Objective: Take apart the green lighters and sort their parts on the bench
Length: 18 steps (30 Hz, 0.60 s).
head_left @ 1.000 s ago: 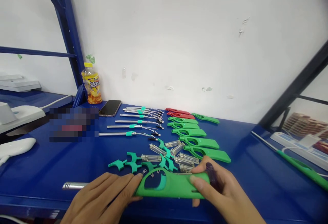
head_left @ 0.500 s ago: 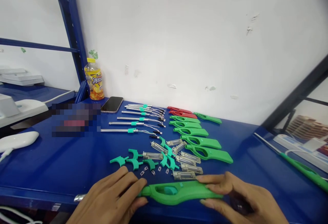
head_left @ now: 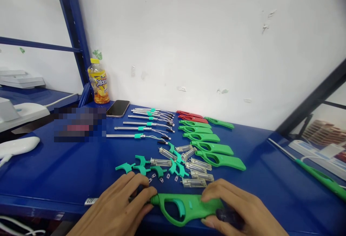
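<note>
Clamped the green casing [head_left: 198, 209] at six o'clock over the near edge of the desk [head_left: 54, 171], pinching neck in left hand [head_left: 124, 201] and broad end in right hand [head_left: 239, 201], near a dark object [head_left: 226, 217]. Seemed to be closing up around the teal trigger [head_left: 180, 207], next needing even pressure and aligned seams.

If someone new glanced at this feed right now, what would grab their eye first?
Probably the bright green plastic lighter casing held between the left hand and right hand at the front edge of the blue table. Next, the column of red and green plastic casings right of centre, then the yellow-capped clear bottle standing at the back left against the white wall.
</note>
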Motion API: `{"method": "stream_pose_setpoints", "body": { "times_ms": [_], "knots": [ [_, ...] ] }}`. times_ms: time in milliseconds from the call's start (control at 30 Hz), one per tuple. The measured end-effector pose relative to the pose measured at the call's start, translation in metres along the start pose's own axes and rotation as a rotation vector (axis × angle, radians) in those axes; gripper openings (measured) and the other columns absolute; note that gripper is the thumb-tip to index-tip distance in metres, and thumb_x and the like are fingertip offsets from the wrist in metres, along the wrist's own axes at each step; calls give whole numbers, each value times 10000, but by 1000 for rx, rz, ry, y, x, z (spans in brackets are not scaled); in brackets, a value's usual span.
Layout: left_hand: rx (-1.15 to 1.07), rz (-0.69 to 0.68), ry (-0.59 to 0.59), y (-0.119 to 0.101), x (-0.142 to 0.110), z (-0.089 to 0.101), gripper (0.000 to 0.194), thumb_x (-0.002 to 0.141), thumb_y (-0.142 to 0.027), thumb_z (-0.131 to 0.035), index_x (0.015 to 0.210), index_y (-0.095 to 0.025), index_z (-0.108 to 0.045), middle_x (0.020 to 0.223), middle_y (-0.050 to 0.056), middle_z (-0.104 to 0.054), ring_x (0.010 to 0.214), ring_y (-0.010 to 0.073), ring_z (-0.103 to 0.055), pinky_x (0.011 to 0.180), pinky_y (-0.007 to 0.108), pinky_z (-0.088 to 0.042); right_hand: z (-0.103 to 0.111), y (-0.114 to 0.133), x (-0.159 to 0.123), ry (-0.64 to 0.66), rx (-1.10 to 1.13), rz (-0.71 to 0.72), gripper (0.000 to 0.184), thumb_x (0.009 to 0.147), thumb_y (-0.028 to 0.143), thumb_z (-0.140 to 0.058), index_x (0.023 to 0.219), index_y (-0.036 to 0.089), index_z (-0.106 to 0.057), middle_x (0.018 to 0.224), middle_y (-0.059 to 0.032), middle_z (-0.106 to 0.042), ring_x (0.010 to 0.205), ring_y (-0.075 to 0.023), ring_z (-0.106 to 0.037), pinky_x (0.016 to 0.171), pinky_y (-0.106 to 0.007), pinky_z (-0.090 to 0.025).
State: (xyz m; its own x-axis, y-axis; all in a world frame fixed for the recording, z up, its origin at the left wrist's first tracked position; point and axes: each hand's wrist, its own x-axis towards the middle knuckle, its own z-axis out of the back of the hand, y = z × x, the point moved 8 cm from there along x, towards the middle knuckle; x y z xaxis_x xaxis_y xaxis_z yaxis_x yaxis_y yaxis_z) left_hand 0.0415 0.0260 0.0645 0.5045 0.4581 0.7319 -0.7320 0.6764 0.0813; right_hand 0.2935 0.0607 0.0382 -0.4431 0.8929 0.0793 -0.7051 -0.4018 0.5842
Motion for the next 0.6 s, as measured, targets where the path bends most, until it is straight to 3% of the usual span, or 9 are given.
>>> {"method": "stream_pose_setpoints", "body": {
  "times_ms": [133,267,367,467,600],
  "knots": [
    [-34,56,-3,3,-2,0,387,1228,-294,-366,1108,-264,-732,1044,6,-797,920,144,-802,880,205,-619,1,3,4,-32,-68,20,191,986,339,-824,1168,393,-805,1191,39,-837,983,-194,-845,877,-208,-658],
    [-37,68,17,3,-1,1,380,1227,-329,-384,1102,-269,-738,1035,8,-796,908,146,-807,850,208,-628,-8,14,8,-109,-204,104,466,964,503,-857,1409,402,-762,1365,-2,-820,1084,-240,-860,920,-253,-684],
    [-23,74,3,4,0,3,389,1228,-336,-379,1105,-275,-743,1037,3,-809,909,149,-815,850,214,-633,-28,32,12,-144,-347,241,590,915,657,-856,1420,364,-768,1369,-31,-832,926,-249,-888,734,-258,-709],
    [-22,66,-1,4,-1,2,381,1225,-340,-392,1120,-271,-751,1055,7,-819,938,147,-824,877,206,-635,-44,44,16,-206,-500,280,652,855,712,-879,1386,347,-782,1289,-45,-865,692,-233,-867,496,-257,-639],
    [-11,63,1,3,-3,2,378,1222,-335,-394,1115,-262,-749,1056,17,-819,942,151,-828,872,209,-639,-48,47,17,-288,-505,233,524,874,618,-880,1315,343,-805,1247,-26,-871,723,-249,-875,492,-273,-641]
  ]
}}
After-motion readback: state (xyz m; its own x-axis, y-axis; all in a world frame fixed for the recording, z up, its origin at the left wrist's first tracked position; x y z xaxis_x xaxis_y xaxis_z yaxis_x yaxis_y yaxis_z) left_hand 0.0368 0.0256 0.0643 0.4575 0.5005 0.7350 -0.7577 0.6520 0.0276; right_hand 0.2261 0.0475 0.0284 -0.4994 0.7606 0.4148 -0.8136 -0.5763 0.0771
